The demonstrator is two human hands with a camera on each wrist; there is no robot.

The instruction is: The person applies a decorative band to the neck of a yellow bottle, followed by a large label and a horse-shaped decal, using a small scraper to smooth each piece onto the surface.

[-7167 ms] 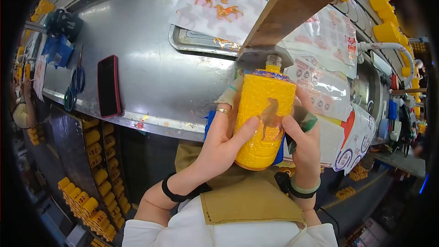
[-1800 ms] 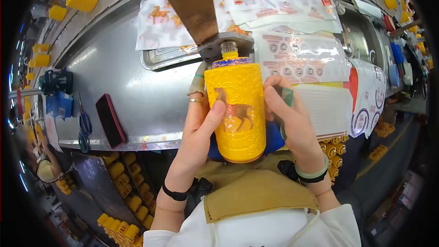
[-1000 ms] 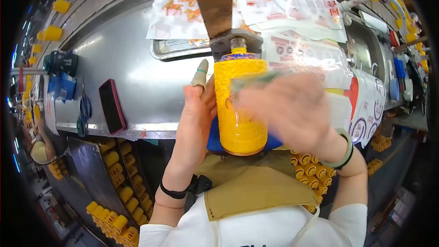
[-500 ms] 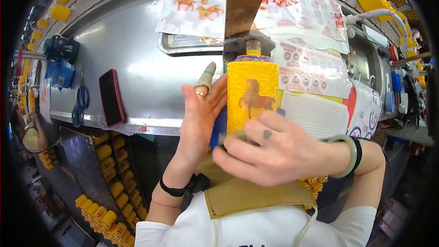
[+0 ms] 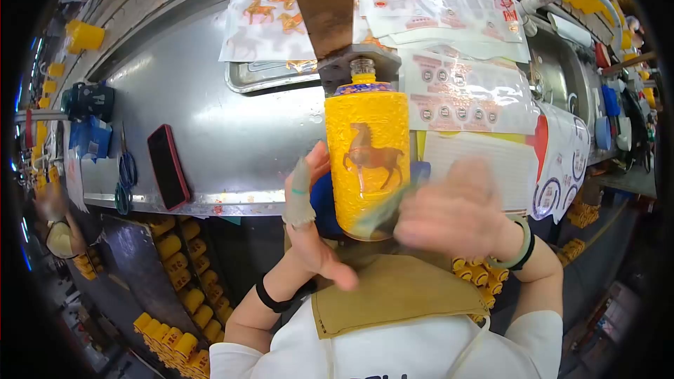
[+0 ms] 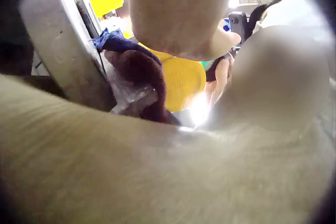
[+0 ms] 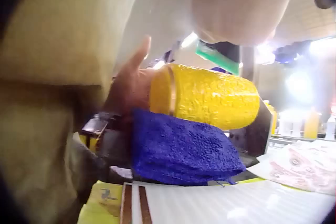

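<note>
A yellow embossed bottle (image 5: 344,116) lies on a folded blue towel (image 7: 184,148), its clear glass neck against a dark bracket. On its face is a brown horse decal (image 5: 372,156). My right hand (image 5: 453,214), blurred by motion, pinches a flat green scraper (image 5: 382,212) over the lower right of the bottle, just below the horse. The scraper's green edge (image 7: 218,58) also shows in the right wrist view. My left hand (image 5: 303,221) is spread beside the bottle's lower left, a finger sleeve on one finger. In the left wrist view the round yellow bottle base (image 6: 184,79) shows beyond the fingers.
A wooden beam (image 5: 323,3) stands above the bottle neck. Behind lies a metal tray (image 5: 246,78) with a horse decal sheet (image 5: 263,35); printed sheets (image 5: 470,98) lie right. A phone (image 5: 168,167) and scissors (image 5: 126,172) lie left. Yellow bottles (image 5: 168,344) are stacked below.
Earlier both hands held the bottle, a left thumb on the decal. Since then my right hand has swept the scraper over its face; my left hand has moved down toward the base, thumb spread.
</note>
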